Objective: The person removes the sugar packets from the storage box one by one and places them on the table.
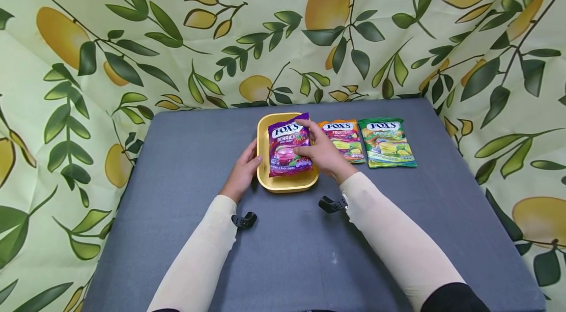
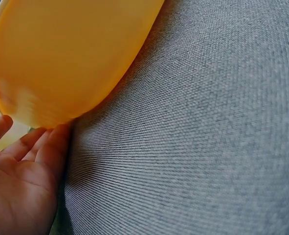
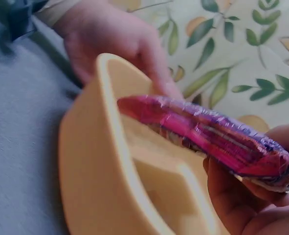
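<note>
A purple bag of berries candy [image 1: 289,147] is over the yellow tray [image 1: 287,186], tilted. My right hand [image 1: 325,152] pinches it by its right side, the thumb across its front. In the right wrist view, the bag [image 3: 203,134] appears edge-on above the tray's opening, between thumb and fingers of the right hand [image 3: 261,205]. At the tray's left side is my left hand [image 1: 243,169]. Seen from the left wrist, the left hand's fingers [image 2: 51,147] lie nearly straight with their tips against the tray's outer wall [image 2: 71,58].
Right of the tray, an orange-and-pink bag of fruits candy [image 1: 342,141] lies beside a green bag of spring tea candy [image 1: 387,142]. All are on a grey cloth-covered table [image 1: 203,145]. A leaf-patterned curtain [image 1: 274,56] hangs behind and at both sides.
</note>
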`<state>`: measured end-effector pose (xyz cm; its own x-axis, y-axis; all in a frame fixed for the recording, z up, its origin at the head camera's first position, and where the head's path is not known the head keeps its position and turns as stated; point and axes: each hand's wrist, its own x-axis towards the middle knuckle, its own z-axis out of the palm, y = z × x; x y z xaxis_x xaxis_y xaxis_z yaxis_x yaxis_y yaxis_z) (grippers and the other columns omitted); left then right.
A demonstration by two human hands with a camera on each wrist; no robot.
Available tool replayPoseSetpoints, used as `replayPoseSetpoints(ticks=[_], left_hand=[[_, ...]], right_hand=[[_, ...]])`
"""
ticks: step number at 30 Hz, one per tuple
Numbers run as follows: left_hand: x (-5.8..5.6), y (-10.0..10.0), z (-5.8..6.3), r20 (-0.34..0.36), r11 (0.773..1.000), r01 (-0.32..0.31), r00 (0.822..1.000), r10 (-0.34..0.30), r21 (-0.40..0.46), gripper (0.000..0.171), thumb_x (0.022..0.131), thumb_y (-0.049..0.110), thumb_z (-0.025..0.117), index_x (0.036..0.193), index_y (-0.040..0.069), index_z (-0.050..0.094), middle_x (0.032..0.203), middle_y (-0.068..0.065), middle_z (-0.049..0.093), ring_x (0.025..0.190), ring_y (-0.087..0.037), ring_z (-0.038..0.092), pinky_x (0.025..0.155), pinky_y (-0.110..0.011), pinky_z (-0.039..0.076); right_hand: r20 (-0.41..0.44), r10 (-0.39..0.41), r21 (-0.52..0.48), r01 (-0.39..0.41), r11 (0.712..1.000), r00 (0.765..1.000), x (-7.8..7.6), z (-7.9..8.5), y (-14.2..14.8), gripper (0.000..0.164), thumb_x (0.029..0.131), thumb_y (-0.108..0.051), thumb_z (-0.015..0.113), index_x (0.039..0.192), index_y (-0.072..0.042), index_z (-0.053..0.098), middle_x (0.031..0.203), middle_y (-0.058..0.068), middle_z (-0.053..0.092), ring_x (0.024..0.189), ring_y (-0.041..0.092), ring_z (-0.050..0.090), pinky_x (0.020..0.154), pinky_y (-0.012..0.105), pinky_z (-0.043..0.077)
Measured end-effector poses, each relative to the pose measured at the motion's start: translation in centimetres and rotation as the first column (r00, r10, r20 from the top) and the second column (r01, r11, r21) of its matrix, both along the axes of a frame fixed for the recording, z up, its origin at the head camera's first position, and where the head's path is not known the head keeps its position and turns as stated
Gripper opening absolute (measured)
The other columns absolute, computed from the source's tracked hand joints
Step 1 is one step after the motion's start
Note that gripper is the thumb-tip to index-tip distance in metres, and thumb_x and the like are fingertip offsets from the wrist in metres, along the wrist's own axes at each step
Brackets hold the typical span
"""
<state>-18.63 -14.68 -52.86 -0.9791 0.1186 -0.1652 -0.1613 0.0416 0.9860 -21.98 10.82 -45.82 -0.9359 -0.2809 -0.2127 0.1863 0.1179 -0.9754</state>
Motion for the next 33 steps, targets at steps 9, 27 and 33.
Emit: replayPoseSetpoints(ticks=[9,27,33], left_hand=[[-0.1,0.0,-0.2,-0.005,0.999,0.010,1.000,-0.010,0.032,0.063,0.116,0.023,0.053,0.175,0.021,0.030,0.175,-0.001,0.032,0.154,-0.020,0.040,0.121,-0.043,0.040],[-0.2,-0.3,-0.2,-0.034,0.996,0.040,0.999,-0.037,0.081,0.063,0.117,0.017,0.050,0.175,0.016,0.026,0.177,-0.004,0.029,0.155,-0.022,0.037,0.121,-0.045,0.039],[-0.1,-0.3,0.0,-0.039,0.997,0.041,0.999,-0.038,0.073,0.063,0.116,0.018,0.051,0.175,0.016,0.027,0.176,-0.003,0.030,0.153,-0.022,0.041,0.120,-0.046,0.040]], right_hand=[[0.015,-0.041,-0.212,0.043,0.976,0.999,-0.1,0.5,4.3,0.082,0.102,0.008,0.068,0.169,-0.029,0.037,0.163,0.014,0.044,0.135,0.040,0.057,0.094,0.043,0.061],[0.058,-0.095,-0.292,0.107,0.950,0.994,2.8,-2.6,10.0,0.076,0.108,0.003,0.063,0.170,-0.032,0.035,0.168,0.014,0.034,0.140,0.038,0.053,0.098,0.045,0.059],[0.082,-0.105,-0.308,0.126,0.943,0.991,3.4,-2.8,10.8,0.077,0.108,0.002,0.064,0.170,-0.033,0.035,0.168,0.013,0.033,0.141,0.039,0.051,0.099,0.046,0.059]])
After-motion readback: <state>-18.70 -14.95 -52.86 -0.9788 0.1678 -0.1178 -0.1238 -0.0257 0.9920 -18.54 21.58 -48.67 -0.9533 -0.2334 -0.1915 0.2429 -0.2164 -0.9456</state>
